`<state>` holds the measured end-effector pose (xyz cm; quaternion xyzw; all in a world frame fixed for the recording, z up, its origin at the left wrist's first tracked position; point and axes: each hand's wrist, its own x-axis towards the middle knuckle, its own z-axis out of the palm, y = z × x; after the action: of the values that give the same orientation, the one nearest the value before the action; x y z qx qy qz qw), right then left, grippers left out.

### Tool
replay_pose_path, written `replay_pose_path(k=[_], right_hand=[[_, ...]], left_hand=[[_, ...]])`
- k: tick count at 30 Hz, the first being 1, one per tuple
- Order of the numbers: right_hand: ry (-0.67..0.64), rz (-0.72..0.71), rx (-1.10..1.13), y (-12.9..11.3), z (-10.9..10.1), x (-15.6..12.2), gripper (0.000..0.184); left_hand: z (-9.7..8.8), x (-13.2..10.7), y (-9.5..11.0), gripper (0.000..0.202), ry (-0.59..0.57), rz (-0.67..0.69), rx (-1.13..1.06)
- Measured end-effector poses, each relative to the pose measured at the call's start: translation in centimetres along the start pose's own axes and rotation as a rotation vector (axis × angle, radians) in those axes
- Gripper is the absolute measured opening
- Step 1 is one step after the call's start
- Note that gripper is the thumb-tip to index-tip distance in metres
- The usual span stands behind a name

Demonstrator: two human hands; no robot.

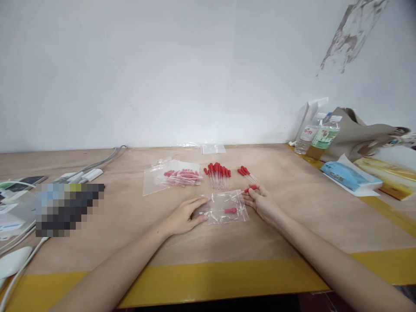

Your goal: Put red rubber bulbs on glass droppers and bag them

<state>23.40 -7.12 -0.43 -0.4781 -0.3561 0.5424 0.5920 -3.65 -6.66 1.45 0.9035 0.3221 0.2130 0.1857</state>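
A clear zip bag (216,216) lies flat between my hands. A dropper with a red rubber bulb (230,210) is inside it, its bulb toward the bag's right end. My left hand (186,215) rests at the bag's left edge, thumb and fingers spread apart on either side of the corner. Pinched in my right hand (260,202) is another red-bulbed dropper (250,189), its clear tube pointing left over the bag's upper right part. Beyond the bag, several loose droppers (218,171) lie fanned out, with a few more droppers (243,170) to their right.
Bagged droppers (182,175) are piled at the back left of my hands. A small flat bag (212,149) lies by the wall. Bottles (320,141), a blue tissue pack (351,175) and a yellow pack (388,173) stand right. Cables (94,164) and a white mouse (14,261) are left.
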Motion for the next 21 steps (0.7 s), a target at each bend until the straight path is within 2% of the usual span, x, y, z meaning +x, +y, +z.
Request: replay_pose_path(k=[2,6,10,14,16,19,21], right_hand=[[-0.051,0.001,-0.062,-0.2,-0.3,-0.1,0.021],[-0.215,-0.043,-0.434,-1.2,-1.9,0.1,0.027],[-0.265,-0.229,-0.683,-1.9,-2.9,0.4,0.028],[-0.33,-0.367,-0.828,-1.4,-2.2,0.3,0.019],[-0.316,-0.449,-0.856,-0.8,-1.4,0.2,0.016],[-0.294,-0.508,-0.86,0.1,-0.5,0.2,0.018],[-0.331,-0.543,-0.9,0.6,-0.2,0.2,0.019]], left_hand=[[0.0,0.0,0.1,0.052,0.001,0.0,0.007],[-0.1,0.0,0.2,0.052,-0.022,-0.014,0.035],[-0.1,0.1,0.1,0.054,-0.04,-0.032,0.057],[0.0,0.1,-0.1,0.054,-0.042,-0.035,0.063],[0.1,0.1,-0.2,0.054,-0.043,-0.037,0.064],[0.2,0.1,-0.2,0.053,-0.038,-0.037,0.066],[0.1,0.1,-0.2,0.052,-0.041,-0.04,0.068]])
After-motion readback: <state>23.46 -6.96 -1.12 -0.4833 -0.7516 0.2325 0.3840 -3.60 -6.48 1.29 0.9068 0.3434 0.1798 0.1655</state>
